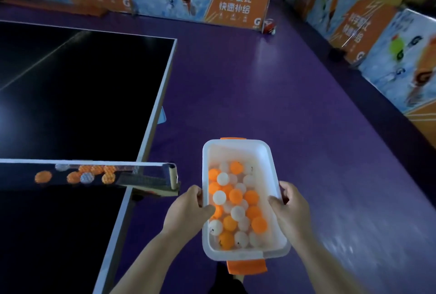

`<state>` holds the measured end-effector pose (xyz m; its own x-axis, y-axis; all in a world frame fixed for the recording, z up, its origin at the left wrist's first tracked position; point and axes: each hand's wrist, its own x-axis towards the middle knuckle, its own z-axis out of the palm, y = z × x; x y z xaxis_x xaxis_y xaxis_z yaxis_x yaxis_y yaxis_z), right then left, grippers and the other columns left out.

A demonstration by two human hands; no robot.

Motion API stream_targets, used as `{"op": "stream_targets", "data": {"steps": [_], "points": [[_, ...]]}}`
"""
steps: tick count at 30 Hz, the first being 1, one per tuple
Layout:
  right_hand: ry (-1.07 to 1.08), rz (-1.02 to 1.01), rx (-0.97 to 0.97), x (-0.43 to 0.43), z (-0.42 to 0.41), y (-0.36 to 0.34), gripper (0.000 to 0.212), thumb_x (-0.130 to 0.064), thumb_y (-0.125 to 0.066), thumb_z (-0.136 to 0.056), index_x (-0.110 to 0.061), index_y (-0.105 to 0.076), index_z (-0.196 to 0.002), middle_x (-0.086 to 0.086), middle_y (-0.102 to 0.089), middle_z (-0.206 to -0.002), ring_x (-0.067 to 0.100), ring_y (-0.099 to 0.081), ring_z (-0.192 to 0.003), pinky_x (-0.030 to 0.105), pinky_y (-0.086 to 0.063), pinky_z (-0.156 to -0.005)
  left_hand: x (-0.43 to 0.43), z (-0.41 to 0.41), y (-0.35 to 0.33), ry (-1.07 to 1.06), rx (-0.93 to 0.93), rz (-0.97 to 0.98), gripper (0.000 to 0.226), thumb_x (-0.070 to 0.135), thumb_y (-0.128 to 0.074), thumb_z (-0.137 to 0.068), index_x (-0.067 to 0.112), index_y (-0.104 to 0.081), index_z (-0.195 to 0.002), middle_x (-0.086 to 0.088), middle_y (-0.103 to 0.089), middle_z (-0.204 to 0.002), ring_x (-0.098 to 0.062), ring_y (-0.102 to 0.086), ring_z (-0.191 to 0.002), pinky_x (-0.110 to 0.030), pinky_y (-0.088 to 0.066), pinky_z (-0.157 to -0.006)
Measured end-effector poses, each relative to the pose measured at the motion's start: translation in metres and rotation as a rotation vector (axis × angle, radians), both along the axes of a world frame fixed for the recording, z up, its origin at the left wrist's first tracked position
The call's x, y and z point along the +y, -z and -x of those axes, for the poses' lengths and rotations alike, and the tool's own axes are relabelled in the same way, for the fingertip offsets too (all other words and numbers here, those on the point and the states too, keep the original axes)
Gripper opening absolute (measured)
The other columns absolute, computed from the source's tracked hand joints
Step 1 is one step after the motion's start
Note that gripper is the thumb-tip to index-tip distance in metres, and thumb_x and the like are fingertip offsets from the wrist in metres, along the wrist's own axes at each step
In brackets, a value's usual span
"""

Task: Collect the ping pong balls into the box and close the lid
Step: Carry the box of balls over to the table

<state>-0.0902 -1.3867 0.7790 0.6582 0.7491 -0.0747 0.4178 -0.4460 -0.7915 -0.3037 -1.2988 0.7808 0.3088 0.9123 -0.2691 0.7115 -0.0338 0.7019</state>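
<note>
A white plastic box with orange latches at both short ends is held above the purple floor, to the right of the table. It has no lid on and holds several orange and white ping pong balls. My left hand grips its left long rim, thumb over the edge. My right hand grips the right rim. More loose balls lie on the table behind the net, seen blurred through the mesh. No lid is in view.
The dark table tennis table fills the left side, with its net and net post close to my left hand. Printed barrier boards line the purple floor at the back and right.
</note>
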Motion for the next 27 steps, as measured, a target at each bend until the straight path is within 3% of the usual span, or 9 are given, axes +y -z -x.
{"op": "stream_targets", "data": {"steps": [3,7,14,18,27], "points": [[-0.023,-0.007,0.033,0.049,-0.034,0.009,0.034,-0.013,-0.062,-0.081,-0.018,-0.057,-0.115,-0.012,-0.064,-0.087,0.003,-0.060,-0.077,0.019,-0.042,-0.058,0.044,-0.034,0.007,-0.019,0.033,-0.020,0.020,0.036,-0.065,-0.077,0.026,-0.049,-0.084,0.008,-0.061,-0.073,-0.006,-0.059,-0.060,-0.021,-0.045,-0.049],[-0.082,-0.015,0.071,0.120,-0.086,0.007,0.034,-0.013,-0.061,-0.082,-0.022,-0.055,-0.115,-0.014,-0.063,-0.089,0.001,-0.060,-0.078,0.015,-0.040,-0.058,0.105,-0.087,0.010,-0.107,0.063,-0.033,0.023,0.039,-0.066,-0.075,0.029,-0.050,-0.088,0.011,-0.060,-0.074,-0.004,-0.060,-0.064,-0.024,-0.055,-0.057],[-0.203,0.022,0.050,0.239,-0.163,0.000,0.037,-0.015,-0.060,-0.081,-0.023,-0.054,-0.117,-0.010,-0.064,-0.090,0.006,-0.061,-0.078,0.019,-0.043,-0.060,0.194,-0.155,0.008,-0.242,0.057,0.025,0.025,0.036,-0.070,-0.075,0.029,-0.050,-0.087,0.010,-0.060,-0.075,-0.007,-0.061,-0.066,-0.026,-0.057,-0.061],[-0.271,0.035,0.046,0.292,-0.175,0.011,0.039,-0.015,-0.061,-0.082,-0.020,-0.053,-0.120,-0.012,-0.062,-0.089,0.003,-0.060,-0.077,0.017,-0.041,-0.058,0.233,-0.163,0.013,-0.308,0.056,0.066,0.022,0.033,-0.068,-0.072,0.028,-0.052,-0.086,0.007,-0.060,-0.076,-0.009,-0.059,-0.067,-0.026,-0.051,-0.057],[-0.385,0.044,0.048,0.420,-0.164,0.023,0.039,-0.017,-0.060,-0.082,-0.020,-0.052,-0.120,-0.011,-0.063,-0.091,0.006,-0.061,-0.079,0.021,-0.045,-0.059,0.340,-0.151,0.032,-0.430,0.071,0.035,0.022,0.033,-0.070,-0.071,0.030,-0.051,-0.082,0.008,-0.058,-0.073,-0.008,-0.057,-0.065,-0.028,-0.053,-0.058]]}}
